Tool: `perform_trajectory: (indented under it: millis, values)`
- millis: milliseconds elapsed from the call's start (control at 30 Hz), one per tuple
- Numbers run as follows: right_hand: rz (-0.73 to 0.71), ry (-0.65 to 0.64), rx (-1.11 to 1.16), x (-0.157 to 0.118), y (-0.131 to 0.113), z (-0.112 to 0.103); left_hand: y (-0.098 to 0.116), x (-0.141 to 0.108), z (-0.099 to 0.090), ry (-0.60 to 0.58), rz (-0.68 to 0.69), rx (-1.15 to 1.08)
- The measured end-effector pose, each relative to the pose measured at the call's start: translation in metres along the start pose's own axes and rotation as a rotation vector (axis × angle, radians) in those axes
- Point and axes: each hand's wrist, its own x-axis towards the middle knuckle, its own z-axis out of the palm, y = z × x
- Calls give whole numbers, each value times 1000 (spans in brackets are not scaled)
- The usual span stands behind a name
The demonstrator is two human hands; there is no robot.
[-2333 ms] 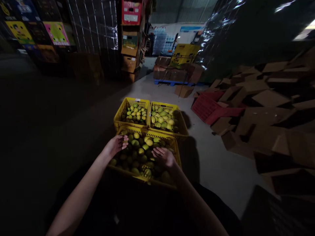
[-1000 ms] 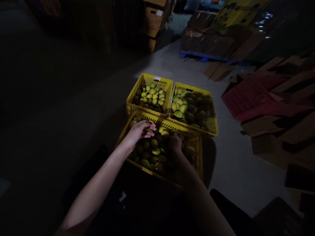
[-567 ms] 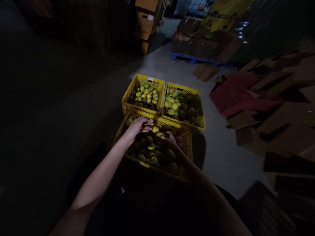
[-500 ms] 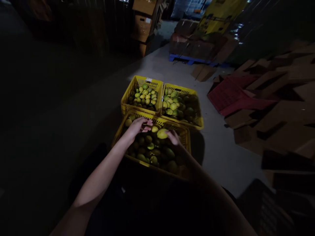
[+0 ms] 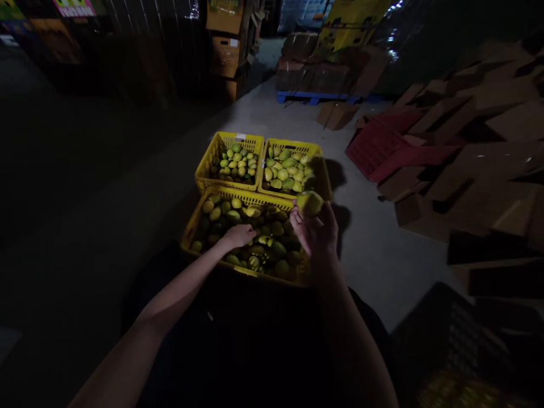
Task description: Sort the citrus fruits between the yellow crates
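My right hand (image 5: 317, 233) is raised over the right end of the front yellow crate (image 5: 246, 271), its fingers closed around a yellow-green fruit (image 5: 309, 203). The fruit is smooth and rounded; its exact kind is unclear in the dim light. Over the middle of the same crate, my left hand (image 5: 240, 235) has its fingers curled together, and what they hold, if anything, is hidden. Below the hands, many green and yellow fruits (image 5: 233, 216) lie in the front crate, partly in shadow.
Behind stand a left yellow crate (image 5: 204, 167) and a right yellow crate (image 5: 326, 175), both holding similar fruit. A red crate (image 5: 378, 150) lies among cardboard boxes (image 5: 488, 187) on the right. Farther back are a blue pallet (image 5: 314, 97) and stacked cartons (image 5: 225, 54).
My right hand has lifted the fruit and turned palm up, nearer the back right crate. My left hand has lowered toward the middle of the front crate and its fingers have closed.
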Motion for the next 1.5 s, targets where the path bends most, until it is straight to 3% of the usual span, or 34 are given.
perform_trajectory:
  millis: [100, 267, 467, 600, 733, 867, 1133, 1300, 1500]
  values:
    - [-62, -64, -54, -5, -9, 1, -14, 4, 31, -36, -85, 249]
    - [-181, -22, -74, -20, -23, -1, -33, 13, 71, -30, -105, 531]
    - [-121, 31, -99, -32, -37, -14, -28, 51, 98, 54, 15, 746]
    - [-150, 31, -109, -34, -45, -20, -22, 88, 109, 34, 32, 833]
    - [-175, 46, -82, -37, -49, -19, -23, 109, 113, -13, 25, 891]
    - [-166, 42, -82, -41, -50, -14, -23, 114, 104, -50, 72, 931]
    - [-196, -10, -152, -50, -43, -4, -21, 88, 90, -88, 180, 852]
    - [-130, -10, -208, -55, -29, 0, -31, 68, 99, -30, 68, 735]
    - [-86, -29, -215, -58, -18, 8, -36, 72, 106, -38, -32, 601]
